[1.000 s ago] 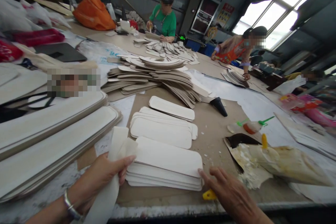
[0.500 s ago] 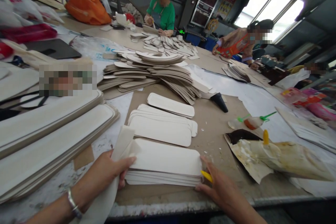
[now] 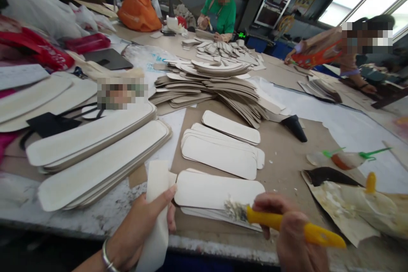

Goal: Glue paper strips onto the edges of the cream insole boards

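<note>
In my left hand (image 3: 151, 216) a long off-white strip (image 3: 156, 233) is gripped, its upper end sticking up past my thumb. That thumb touches the left end of a stack of rounded white panels (image 3: 216, 189) lying on the brown sheet. My right hand (image 3: 290, 225) is closed on a yellow-handled brush (image 3: 295, 227). The brush's frayed, whitish bristles are over the front edge of the stack; whether they touch it I cannot tell. Just behind lie more white panels (image 3: 219, 155) and a narrower pile of panels (image 3: 231, 126).
Stacks of long panels (image 3: 105, 161) lie to the left. A curved heap of pieces (image 3: 207, 85) stands behind. To the right are a black cone (image 3: 295, 127), a glue-smeared bag (image 3: 344, 208) and a small bottle (image 3: 347, 160). Two people work across the table.
My right hand has left the stack's right end and swung the yellow brush round, bristles now over the panels. My left hand still holds the strip. The view has shifted left.
</note>
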The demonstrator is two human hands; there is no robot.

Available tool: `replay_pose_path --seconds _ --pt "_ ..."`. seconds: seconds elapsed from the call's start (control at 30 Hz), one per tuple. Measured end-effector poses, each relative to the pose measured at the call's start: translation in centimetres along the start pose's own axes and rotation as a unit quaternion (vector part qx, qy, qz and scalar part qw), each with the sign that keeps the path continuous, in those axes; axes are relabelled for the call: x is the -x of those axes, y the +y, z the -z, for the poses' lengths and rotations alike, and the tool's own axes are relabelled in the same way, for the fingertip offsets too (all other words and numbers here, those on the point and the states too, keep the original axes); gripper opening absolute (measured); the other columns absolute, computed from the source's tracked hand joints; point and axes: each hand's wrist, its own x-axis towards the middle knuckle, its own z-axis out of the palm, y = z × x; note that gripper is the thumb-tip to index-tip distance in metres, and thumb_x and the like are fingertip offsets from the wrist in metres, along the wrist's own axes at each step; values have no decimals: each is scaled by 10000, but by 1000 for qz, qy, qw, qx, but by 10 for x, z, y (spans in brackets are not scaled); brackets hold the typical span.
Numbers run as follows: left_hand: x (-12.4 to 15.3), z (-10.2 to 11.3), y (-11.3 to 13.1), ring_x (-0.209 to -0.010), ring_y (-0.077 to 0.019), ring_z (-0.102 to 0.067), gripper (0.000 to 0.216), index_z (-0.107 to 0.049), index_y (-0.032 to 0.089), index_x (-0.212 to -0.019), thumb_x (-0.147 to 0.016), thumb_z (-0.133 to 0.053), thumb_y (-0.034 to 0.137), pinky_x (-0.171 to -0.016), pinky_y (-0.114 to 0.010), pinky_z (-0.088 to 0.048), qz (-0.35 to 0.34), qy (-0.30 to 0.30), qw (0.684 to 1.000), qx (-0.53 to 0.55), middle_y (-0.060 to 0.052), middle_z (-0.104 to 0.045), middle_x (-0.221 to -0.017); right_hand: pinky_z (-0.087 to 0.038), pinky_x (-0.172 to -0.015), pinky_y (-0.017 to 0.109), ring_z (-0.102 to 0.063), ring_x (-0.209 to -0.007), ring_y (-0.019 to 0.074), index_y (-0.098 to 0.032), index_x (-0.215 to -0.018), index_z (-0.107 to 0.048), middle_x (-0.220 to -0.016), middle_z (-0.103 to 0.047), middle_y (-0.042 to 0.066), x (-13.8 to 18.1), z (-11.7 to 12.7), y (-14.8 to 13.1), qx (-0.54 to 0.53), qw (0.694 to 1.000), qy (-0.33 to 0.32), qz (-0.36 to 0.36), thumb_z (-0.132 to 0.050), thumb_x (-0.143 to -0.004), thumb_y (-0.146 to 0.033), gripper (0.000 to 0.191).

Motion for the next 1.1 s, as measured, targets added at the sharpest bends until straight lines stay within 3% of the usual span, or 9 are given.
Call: replay_pose_path --seconds 0.17,0.3,0.4,0.53,0.77,1.1 --pt "1 10 0 -446 -108 -461 384 -499 160 -487 -694 -636 453 -481 -215 -382 3 -7 998 70 3 -519 -460 -406 -492 253 -472 -502 124 -189 -761 -585 -666 -572 26 -7 -31 -3 -113 993 -6 -38 -293 -797 -706 594" --pt "-9 11 2 -433 -101 -445 358 -490 161 -469 -652 -660 418 -466 -207 -365 6 -2 997 71 5 -506 -428 -400 -520 244 -482 -504 129 -187 -777 -571 -529 -524 -23 -7 -42 -5 -148 984 -51 -89 -550 -766 -551 364" --pt "-16 10 7 -394 -97 -421 369 -489 171 -487 -600 -686 461 -428 -210 -340 24 16 995 94 34 -459 -396 -414 -532 237 -505 -528 134 -189 -807 -580 -527 -536 -29 -4 -49 -2 -174 974 -79 -120 -657 -702 -470 310" --pt "-20 10 15 -389 -98 -437 400 -464 162 -427 -518 -716 460 -415 -213 -324 56 10 996 73 32 -448 -393 -472 -565 272 -564 -564 165 -177 -837 -605 -572 -583 1 -3 -60 6 -184 974 -89 -102 -645 -724 -439 288" --pt "-33 9 10 -365 -112 -443 272 -466 166 -420 -554 -635 331 -408 -225 -322 58 -22 998 1 25 -454 -369 -497 -551 285 -592 -554 172 -167 -817 -606 -626 -614 19 -2 -81 8 -181 975 -88 -94 -624 -738 -436 280" --pt "-32 9 10 -384 -117 -457 245 -488 166 -450 -570 -619 335 -425 -224 -326 66 -43 997 1 30 -473 -397 -477 -642 285 -606 -670 188 -194 -801 -629 -730 -642 34 10 -82 4 -62 996 -29 -52 -576 -769 -452 266"
